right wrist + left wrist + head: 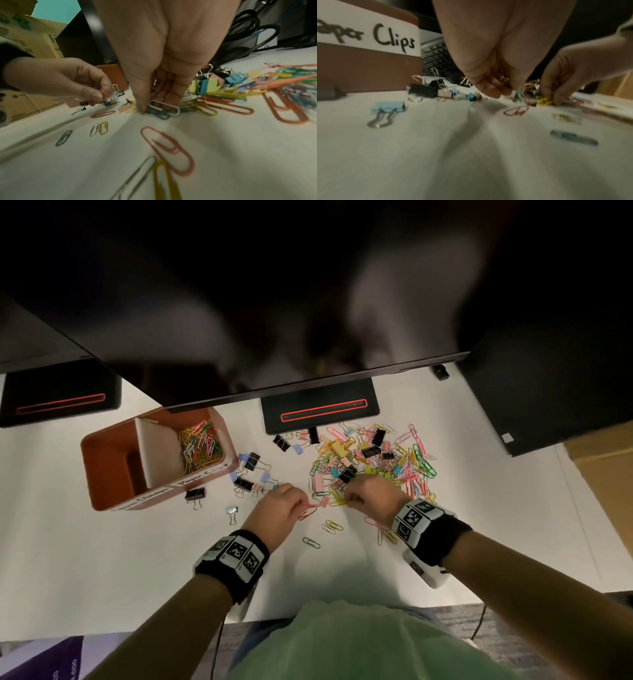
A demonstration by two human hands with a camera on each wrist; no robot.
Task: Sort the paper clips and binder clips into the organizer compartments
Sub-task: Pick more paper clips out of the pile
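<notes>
A brown organizer (113, 470) stands at the left; its right compartment, labelled "Paper Clips" (368, 36), holds coloured paper clips (200, 446). A mixed pile of paper clips and binder clips (376, 460) lies at centre right. My left hand (301, 503) hovers just above the table and pinches small paper clips (504, 81) in its curled fingers. A red paper clip (308, 512) lies right below it. My right hand (349, 499) reaches down into the pile's near edge and pinches a yellow paper clip (544, 102), with a white clip (164, 108) under its fingers.
Black and pastel binder clips (251, 462) lie scattered between organizer and hands, with a blue one (233, 511) nearer me. Loose paper clips (330, 525) dot the white table (102, 559). A monitor (274, 302) overhangs the back, its stand base (320, 409) behind the pile. A cardboard box (603, 467) sits at the right.
</notes>
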